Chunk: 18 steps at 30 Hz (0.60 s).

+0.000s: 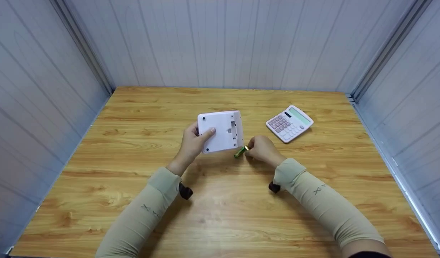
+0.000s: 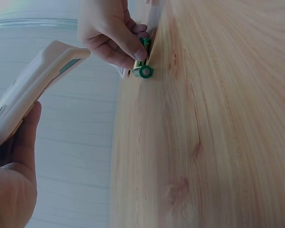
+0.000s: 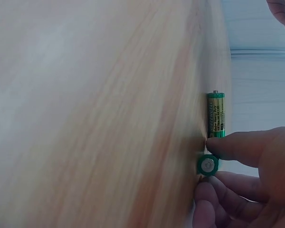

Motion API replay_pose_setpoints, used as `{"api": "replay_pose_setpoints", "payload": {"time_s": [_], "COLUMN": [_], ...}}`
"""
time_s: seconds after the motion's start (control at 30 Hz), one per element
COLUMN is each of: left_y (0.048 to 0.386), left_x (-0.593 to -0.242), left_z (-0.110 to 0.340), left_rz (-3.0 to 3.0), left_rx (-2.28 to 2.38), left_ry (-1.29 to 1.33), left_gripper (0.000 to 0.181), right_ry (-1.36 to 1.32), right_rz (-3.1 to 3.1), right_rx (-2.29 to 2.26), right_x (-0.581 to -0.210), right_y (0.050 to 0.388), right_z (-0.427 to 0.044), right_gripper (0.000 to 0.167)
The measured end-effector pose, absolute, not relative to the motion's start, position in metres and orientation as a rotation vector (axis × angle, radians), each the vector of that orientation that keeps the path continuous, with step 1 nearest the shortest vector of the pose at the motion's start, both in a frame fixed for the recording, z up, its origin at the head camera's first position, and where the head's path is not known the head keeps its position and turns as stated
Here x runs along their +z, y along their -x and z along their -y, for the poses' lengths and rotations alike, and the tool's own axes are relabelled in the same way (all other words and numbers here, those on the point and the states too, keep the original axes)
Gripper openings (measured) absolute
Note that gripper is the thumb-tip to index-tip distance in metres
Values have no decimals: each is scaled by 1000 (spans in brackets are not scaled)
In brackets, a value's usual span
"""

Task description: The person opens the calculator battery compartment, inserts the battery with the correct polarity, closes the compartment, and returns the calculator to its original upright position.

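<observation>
My left hand (image 1: 191, 141) grips a white calculator (image 1: 220, 130), thumb across its back and fingers beneath. The calculator's back faces the head camera, and an uncovered battery slot (image 1: 234, 130) shows near its right edge. In the left wrist view, the calculator (image 2: 42, 80) is held tilted above the table. My right hand (image 1: 263, 149) is low at the tabletop, pinching one green-and-gold battery (image 3: 208, 165) between thumb and fingers. A second battery (image 3: 216, 114) lies on the table against the thumb tip. In the head view, that green battery (image 1: 238, 153) is just below the calculator's corner.
Another calculator (image 1: 290, 123) lies face up on the wooden table (image 1: 152, 107), beyond my right hand and to its right. Pale panel walls (image 1: 213, 43) enclose the table at the back and both sides.
</observation>
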<state>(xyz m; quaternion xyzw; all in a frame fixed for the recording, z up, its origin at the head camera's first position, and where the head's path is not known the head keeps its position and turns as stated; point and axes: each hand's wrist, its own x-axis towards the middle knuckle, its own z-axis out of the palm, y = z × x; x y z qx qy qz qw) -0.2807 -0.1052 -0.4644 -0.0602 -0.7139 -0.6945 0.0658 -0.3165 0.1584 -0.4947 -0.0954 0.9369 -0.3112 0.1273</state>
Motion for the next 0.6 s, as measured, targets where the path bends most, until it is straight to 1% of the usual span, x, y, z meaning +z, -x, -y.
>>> {"api": "replay_pose_setpoints", "payload": {"time_s": [0.17,0.43,0.6], "left_y": [280,279,280], "left_x": [-463,-463,-464], "left_z": [105,106,106], "left_rz": [2145,2139,2131], "left_rx": [-2105,-2112,-2120], "left_ry": [193,207,199], "left_gripper": [29,29,30], "right_ry": [249,262,269], "right_rz": [-2717,-2728,-2747], "right_rx": [-924,-945,-1006], "right_x": [-493,-491,-484], "right_y": [317,318,320], "right_z": [-156,-160,-168], "right_gripper": [10,7,12]}}
